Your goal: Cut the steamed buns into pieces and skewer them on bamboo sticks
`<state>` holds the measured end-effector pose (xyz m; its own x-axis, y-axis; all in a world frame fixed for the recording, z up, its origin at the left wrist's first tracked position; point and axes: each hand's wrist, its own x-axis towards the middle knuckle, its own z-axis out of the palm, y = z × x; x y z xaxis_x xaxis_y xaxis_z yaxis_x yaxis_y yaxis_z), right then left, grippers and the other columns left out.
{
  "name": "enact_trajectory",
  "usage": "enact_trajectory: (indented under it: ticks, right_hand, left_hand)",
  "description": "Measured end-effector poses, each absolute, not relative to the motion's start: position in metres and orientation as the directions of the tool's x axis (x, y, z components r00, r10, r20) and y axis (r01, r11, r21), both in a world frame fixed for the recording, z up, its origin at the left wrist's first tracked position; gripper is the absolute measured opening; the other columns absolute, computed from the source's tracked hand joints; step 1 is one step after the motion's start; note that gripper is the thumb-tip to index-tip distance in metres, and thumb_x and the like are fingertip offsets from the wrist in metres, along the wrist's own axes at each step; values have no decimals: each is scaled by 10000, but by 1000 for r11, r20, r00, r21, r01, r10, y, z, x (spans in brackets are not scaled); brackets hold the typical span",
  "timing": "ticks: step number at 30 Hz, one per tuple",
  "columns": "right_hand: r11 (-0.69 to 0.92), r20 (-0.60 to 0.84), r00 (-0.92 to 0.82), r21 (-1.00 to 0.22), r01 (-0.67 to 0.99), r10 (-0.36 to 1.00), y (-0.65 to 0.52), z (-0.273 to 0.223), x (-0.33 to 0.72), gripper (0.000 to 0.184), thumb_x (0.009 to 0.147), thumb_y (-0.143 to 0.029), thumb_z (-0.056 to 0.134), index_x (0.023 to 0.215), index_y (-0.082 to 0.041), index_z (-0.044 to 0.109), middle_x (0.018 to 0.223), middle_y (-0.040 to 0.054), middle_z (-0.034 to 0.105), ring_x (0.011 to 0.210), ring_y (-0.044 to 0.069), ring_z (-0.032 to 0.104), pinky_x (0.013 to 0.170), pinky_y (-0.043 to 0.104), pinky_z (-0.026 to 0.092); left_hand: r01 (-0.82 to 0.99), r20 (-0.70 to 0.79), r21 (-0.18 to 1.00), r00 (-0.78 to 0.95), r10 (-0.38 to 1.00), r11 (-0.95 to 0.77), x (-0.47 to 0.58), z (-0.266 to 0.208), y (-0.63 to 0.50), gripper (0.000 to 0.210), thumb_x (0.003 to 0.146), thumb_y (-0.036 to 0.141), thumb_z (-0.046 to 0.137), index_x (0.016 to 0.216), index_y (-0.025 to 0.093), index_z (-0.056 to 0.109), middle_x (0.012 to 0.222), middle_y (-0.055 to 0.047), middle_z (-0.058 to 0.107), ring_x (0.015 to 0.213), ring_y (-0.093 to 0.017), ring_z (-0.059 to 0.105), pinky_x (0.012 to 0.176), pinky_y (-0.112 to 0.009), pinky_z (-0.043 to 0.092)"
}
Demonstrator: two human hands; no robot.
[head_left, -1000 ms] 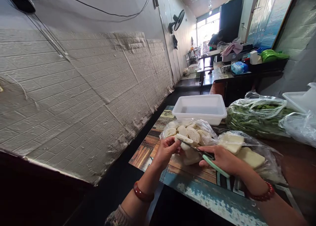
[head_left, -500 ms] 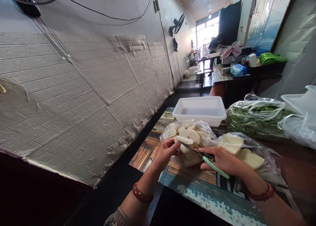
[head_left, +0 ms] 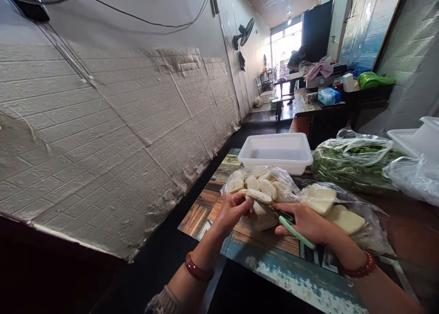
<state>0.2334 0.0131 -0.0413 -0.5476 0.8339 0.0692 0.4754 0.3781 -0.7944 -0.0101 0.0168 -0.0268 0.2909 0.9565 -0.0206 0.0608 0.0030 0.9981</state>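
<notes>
My left hand (head_left: 236, 209) pinches the left end of a pale oval slice (head_left: 259, 196) of spongy-looking food. With my right hand (head_left: 302, 222) I grip scissors (head_left: 295, 232) with light green handles; their dark blades lie along the lower edge of the slice. Just behind my hands, a clear plastic bag (head_left: 291, 186) holds several similar round slices (head_left: 265, 188), and a larger pale piece (head_left: 263, 220) sits beneath my fingers. Right of my right hand, another clear bag (head_left: 372, 218) contains thick pale slabs (head_left: 345, 219).
A white plastic tub (head_left: 274, 164) stands behind the sliced food. At the right are a bag of green vegetables (head_left: 356, 165) and clear plastic containers (head_left: 408, 140). The patterned tabletop (head_left: 194, 220) ends at the left, near a brick-patterned wall (head_left: 137, 121). Far back, a person (head_left: 295, 64) stands bent over.
The slice in my left hand now shows more of its face, and the scissor blades sit under its edge. Both hands stay nearly in place; the whole view shifts slightly left.
</notes>
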Motion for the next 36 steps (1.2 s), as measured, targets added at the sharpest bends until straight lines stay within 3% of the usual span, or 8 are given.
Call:
enact_trajectory:
  ticks: [8,17,22,26,30,33,36]
  right_hand:
    - [405,113,-593,-829,386,797,19,-48,233,368,826,-422,681,1122,-225,775,1103,65,786,1034,327,704,857,362,557]
    - [437,123,-583,-787,436,803,19,-52,228,285,863,-417,639,967,-196,787,909,53,792,792,252,702,695,293,514]
    - [395,133,-515,-806,441,847,19,-51,227,258,832,-417,658,880,-193,777,812,42,758,736,226,652,636,283,497]
    - [200,40,-520,-946,256,853,15,-49,225,298,816,-471,669,883,-192,750,664,-3,659,572,157,574,517,251,478]
    - [-46,-61,-524,-998,42,849,10,-40,230,518,728,-562,755,1079,-183,722,615,-27,610,486,120,527,443,222,435]
    - [-52,-3,-517,-995,-79,856,4,-26,240,680,692,-629,782,1180,-164,688,641,-10,626,534,125,551,496,229,462]
    - [10,110,-476,-978,-208,873,-3,-13,253,727,700,-670,769,1210,-161,671,675,13,637,585,141,560,520,244,467]
  left_hand:
    - [4,-26,1000,281,959,26,-11,-26,18,384,796,502,742,712,136,658,636,-38,676,567,-134,625,571,-231,465]
    - [-45,-51,997,274,960,65,-12,-36,22,393,745,503,790,731,131,662,655,-27,656,570,-119,598,611,-255,520]
    - [-125,-66,989,136,988,83,-19,-29,17,380,684,451,849,824,147,668,701,-14,658,621,-122,614,605,-238,525]
    - [-253,-74,965,16,997,76,-26,-24,19,415,642,423,874,884,156,669,737,-8,667,635,-125,616,598,-255,546]
    - [-277,-64,959,-7,998,59,-27,-24,27,419,636,407,879,878,147,656,739,-9,672,592,-101,591,583,-242,535]
    - [-240,-37,970,-8,999,34,-23,-25,32,461,635,404,883,943,145,658,784,-12,679,609,-96,604,597,-230,529]
    - [-194,-19,981,-9,1000,17,-18,-24,37,530,624,430,883,1008,150,647,835,-22,693,656,-119,644,621,-241,539]
